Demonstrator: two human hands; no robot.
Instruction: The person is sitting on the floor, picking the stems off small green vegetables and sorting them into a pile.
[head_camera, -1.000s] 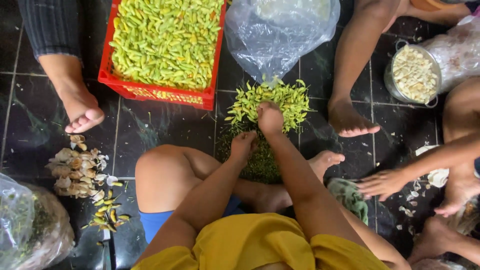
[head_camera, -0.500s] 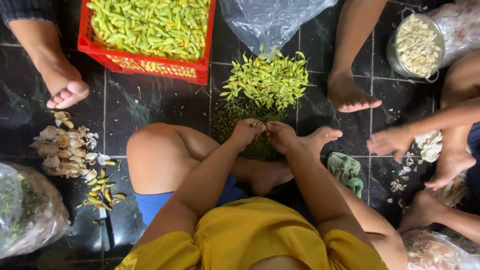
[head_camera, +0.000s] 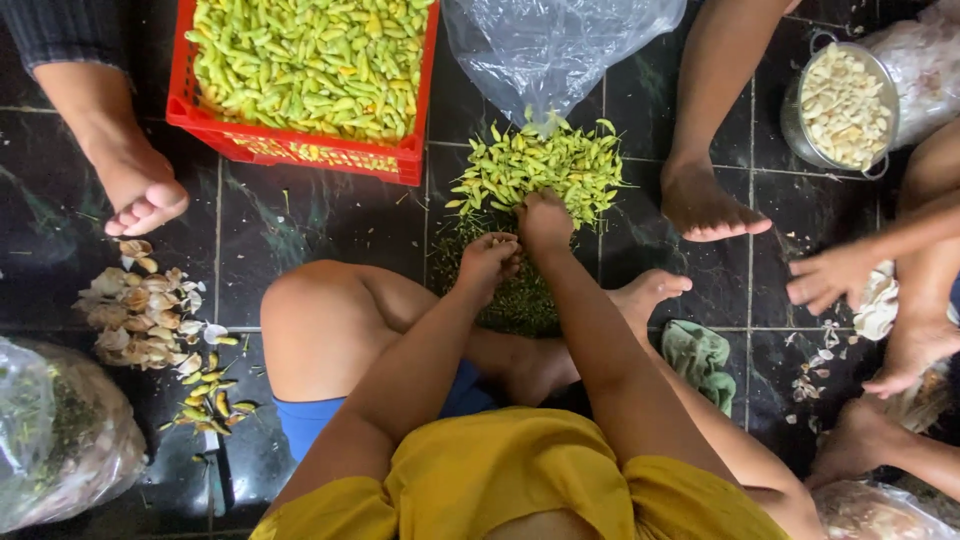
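The pile of green chilies (head_camera: 540, 165) lay just ahead of both hands; the right hand (head_camera: 543, 222), fingers curled into it, was nearer, while the left hand (head_camera: 488, 262) pinched something small.

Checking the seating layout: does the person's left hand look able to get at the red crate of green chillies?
Probably yes. The left hand is near the crate, with only bare tile between; the raised knee sits lower.
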